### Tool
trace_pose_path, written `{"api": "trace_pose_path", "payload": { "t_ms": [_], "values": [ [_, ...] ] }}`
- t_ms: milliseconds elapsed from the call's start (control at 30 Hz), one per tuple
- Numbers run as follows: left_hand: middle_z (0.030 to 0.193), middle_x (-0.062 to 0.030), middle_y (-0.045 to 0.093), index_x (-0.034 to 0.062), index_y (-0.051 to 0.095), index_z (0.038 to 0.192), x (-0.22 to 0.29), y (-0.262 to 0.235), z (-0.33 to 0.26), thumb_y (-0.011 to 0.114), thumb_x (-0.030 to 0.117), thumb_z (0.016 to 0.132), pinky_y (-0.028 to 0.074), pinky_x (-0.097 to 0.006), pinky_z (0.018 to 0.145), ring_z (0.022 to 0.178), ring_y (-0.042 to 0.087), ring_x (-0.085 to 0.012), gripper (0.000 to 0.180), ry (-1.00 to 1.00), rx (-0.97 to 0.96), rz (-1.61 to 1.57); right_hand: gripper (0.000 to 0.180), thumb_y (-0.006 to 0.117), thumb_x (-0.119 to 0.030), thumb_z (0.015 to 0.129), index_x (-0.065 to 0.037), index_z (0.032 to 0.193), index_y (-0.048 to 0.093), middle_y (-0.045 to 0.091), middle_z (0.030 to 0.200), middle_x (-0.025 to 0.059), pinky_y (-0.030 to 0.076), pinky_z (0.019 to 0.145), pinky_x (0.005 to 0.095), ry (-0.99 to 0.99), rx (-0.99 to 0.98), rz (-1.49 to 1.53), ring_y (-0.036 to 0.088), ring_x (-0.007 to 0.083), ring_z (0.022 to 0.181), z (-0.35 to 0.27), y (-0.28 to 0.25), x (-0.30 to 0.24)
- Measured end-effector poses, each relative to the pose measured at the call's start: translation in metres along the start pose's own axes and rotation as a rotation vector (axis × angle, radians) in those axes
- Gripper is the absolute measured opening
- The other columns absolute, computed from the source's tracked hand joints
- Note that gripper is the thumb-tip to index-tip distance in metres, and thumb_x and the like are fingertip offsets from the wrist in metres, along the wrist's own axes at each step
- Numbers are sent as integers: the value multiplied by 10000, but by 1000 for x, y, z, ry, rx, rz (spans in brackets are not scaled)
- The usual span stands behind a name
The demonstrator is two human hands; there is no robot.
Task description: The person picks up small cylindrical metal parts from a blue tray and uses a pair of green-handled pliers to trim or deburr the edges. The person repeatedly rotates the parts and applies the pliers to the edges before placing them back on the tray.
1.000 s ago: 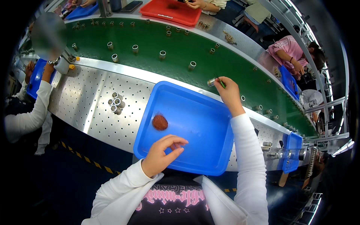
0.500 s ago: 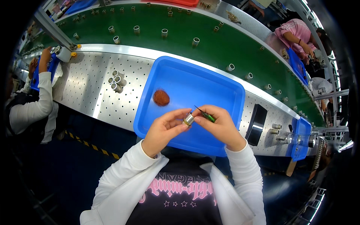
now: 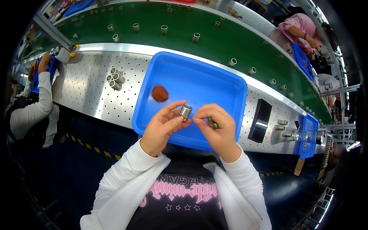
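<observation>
My left hand (image 3: 156, 134) grips a short, hollow metal sleeve (image 3: 186, 111) between thumb and fingers, its open end tipped upward and a brassy band near its lower end. Close beside it, my right hand (image 3: 222, 132) is closed around a slim green-handled tool (image 3: 212, 122); the tool's tip is hidden by the fingers. Right fingertips are beside the sleeve; whether they touch it I cannot tell. Both hands are above the near part of a shallow blue tray (image 3: 207, 86). A rusty-brown fibrous pad (image 3: 159, 93) lies in the tray's left part.
Several metal sleeves (image 3: 115, 79) stand clustered on the perforated metal table (image 3: 88, 84). Beyond runs a green conveyor belt (image 3: 153, 42) carrying scattered sleeves. Right of the tray are a black flat slab (image 3: 260, 120) and another blue tray (image 3: 308, 147). Co-workers are at left (image 3: 34, 113) and far right (image 3: 301, 28).
The sleeve has turned more upright and sits slightly left of before. My right hand has rotated the green tool, so its dark pointed tip no longer shows. The view has shifted a little.
</observation>
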State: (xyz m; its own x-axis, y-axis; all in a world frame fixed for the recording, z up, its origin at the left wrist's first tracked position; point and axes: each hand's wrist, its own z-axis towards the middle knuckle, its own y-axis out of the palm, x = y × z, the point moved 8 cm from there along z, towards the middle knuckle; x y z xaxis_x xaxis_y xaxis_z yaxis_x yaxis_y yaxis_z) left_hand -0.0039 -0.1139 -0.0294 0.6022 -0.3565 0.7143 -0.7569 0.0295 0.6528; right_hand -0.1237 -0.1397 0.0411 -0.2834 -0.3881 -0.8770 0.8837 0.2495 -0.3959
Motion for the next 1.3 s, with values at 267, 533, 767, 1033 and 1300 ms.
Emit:
{"api": "trace_pose_path", "payload": {
  "t_ms": [267,533,767,1033,1300],
  "values": [
    [1098,-110,528,31,410,1234,-8,2,2,563,79,841,458,-295,848,943,567,-184,424,-12,9,-16,68,606,-35,818,34,819,609,624,830,76,444,641,216,324,66,655,563,106,751,-14,15,31],
    [1035,-100,539,31,401,1245,-11,0,5,568,87,846,465,-275,830,921,574,-172,436,-72,50,-106,75,617,-38,812,32,836,602,621,764,74,445,637,217,349,107,497,566,105,702,-18,1,42],
    [1036,-112,556,37,408,1248,-13,-2,7,572,97,847,469,-268,822,907,578,-167,437,-54,42,-71,58,596,-12,819,42,839,587,627,830,101,484,716,261,225,99,688,593,144,732,-15,5,31],
    [1023,-107,561,39,432,1234,-16,-3,5,583,105,845,473,-269,814,904,579,-171,423,-57,38,-82,78,598,-25,822,46,853,588,628,804,98,474,711,250,317,97,663,590,136,750,-17,1,33],
    [1052,-103,553,41,419,1256,-13,-3,5,579,81,838,464,-275,837,924,577,-172,449,-52,42,-47,92,620,-58,816,21,862,607,623,772,62,422,615,198,330,161,575,552,84,690,-20,-6,40]
  ]
}}
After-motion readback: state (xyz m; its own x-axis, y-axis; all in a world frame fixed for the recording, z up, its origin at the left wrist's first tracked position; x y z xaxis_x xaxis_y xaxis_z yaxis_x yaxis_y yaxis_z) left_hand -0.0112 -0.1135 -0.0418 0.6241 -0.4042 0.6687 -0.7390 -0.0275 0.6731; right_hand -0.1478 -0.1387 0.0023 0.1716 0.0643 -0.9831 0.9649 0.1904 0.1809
